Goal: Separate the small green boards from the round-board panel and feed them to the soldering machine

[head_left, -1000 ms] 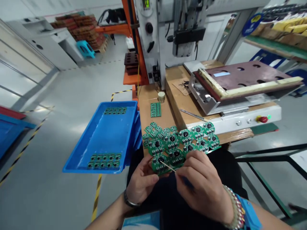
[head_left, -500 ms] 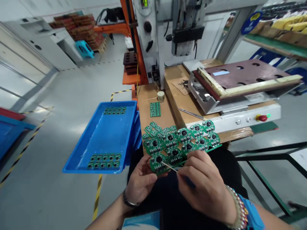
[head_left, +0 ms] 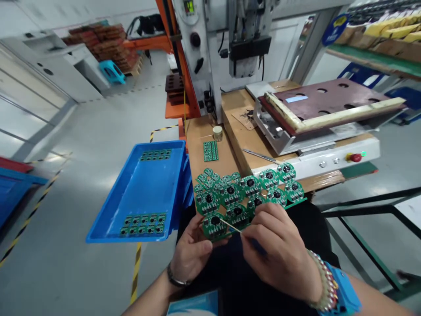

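A green circuit board panel (head_left: pixel 230 193), made of joined round boards with black blobs at their centres, is held tilted above my lap. My left hand (head_left: pixel 194 248) grips its near left corner, thumb in front and fingers partly hidden beneath. Pinched in my right hand (head_left: pixel 279 252) is a thin pale stick (head_left: pixel 231 225), probably wooden. The stick's tip touches or nearly touches the black blob (head_left: pixel 215 220) on the nearest left round board. Behind the panel, more small green boards (head_left: pixel 208 177) lie on the wooden bench top.
A blue tray (head_left: pixel 113 193) with two board panels stands at left. On the bench (head_left: pixel 197 131) are a small green panel (head_left: pixel 211 151), a round pale container (head_left: pixel 217 133) and tweezers (head_left: pixel 259 155). A press machine (head_left: pixel 250 48) and brown fixture plate (head_left: pixel 329 103) stand behind.
The view has shifted slightly. Both hands keep their holds on the panel and stick, and the stick's tip remains at the same black blob.
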`<state>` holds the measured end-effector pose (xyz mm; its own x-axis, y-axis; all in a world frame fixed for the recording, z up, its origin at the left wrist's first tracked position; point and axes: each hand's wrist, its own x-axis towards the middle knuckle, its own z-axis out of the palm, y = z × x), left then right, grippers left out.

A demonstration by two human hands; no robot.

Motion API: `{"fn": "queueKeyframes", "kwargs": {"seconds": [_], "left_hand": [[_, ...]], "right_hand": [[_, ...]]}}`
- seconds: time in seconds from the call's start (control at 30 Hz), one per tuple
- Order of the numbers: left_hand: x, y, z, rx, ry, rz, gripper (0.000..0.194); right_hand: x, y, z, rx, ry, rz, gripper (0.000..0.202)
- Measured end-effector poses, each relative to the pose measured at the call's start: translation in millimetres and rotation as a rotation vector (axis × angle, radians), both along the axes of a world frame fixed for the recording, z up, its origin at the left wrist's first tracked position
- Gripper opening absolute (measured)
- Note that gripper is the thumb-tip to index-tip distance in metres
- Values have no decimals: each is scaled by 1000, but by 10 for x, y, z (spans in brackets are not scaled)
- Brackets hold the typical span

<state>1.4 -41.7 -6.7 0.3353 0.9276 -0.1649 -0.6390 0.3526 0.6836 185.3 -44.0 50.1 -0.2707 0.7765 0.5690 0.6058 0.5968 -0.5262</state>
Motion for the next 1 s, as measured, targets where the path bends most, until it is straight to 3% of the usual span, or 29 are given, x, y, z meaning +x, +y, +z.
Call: {"fn": "queueKeyframes", "kwargs": {"seconds": [1.0], "left_hand": [[-57,6,5,-24,12,33,44]], "right_hand": [[32,-63,46,-13,4,44,12]]}}
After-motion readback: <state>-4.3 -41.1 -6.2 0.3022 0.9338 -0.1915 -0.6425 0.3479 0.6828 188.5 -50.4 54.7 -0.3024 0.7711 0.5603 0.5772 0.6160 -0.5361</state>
